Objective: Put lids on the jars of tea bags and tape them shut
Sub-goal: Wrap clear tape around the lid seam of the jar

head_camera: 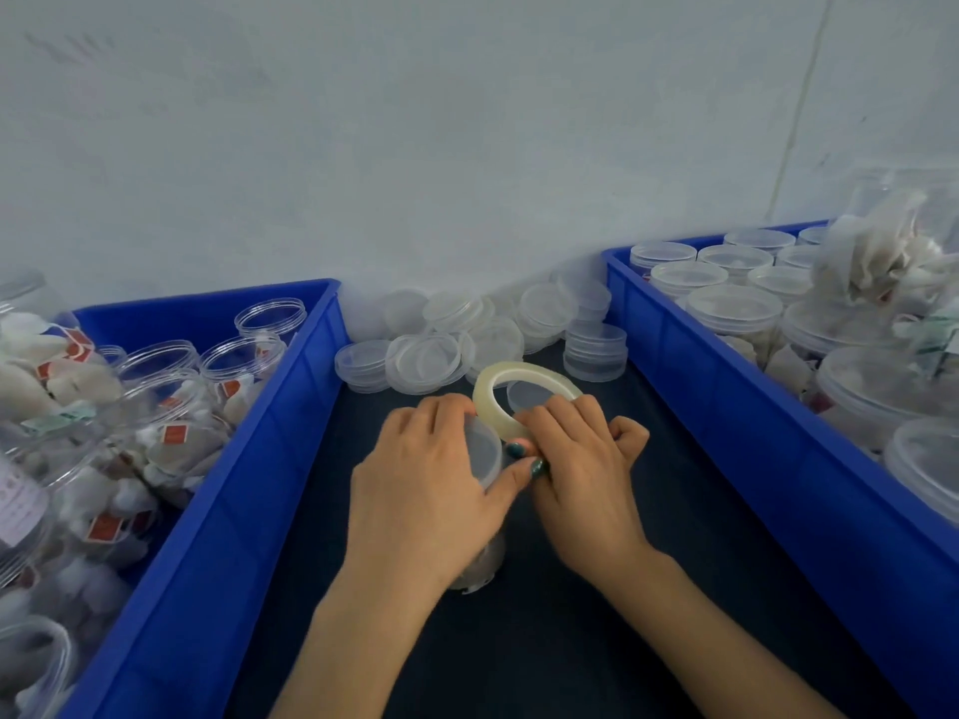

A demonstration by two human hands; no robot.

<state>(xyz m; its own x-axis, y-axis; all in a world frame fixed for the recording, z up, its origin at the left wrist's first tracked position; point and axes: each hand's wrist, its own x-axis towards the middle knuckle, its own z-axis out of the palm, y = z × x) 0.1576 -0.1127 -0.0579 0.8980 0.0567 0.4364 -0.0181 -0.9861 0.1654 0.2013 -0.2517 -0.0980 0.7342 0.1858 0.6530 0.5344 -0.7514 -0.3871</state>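
Currently, centre frame: left hand (425, 474) curled around lidded jar (481, 451), thumb on its rim. Right hand (581, 469) pinches tape roll (524, 378), touching that rim. I log loose lids (467, 334) heaped behind, open jars (155, 407) at left, capped jars (734, 308) at upper right.

- The dark worktop (648, 589) is one open lane, hemmed in by the raised walls of the left blue bin (218, 511) and the right blue bin (778, 459).
- Mid-lane is taken: the left hand (425, 474) grips a jar (482, 557), and the right hand (586, 474) holds the tape roll (498, 376) just beyond.
- Bare worktop runs either side of the forearms, wider on the right.
- The far end is blocked by loose lids (467, 334) heaped against the wall (467, 147).
- Both bins are packed: open jars (171, 360) on the left, lidded jars (731, 303) on the right.
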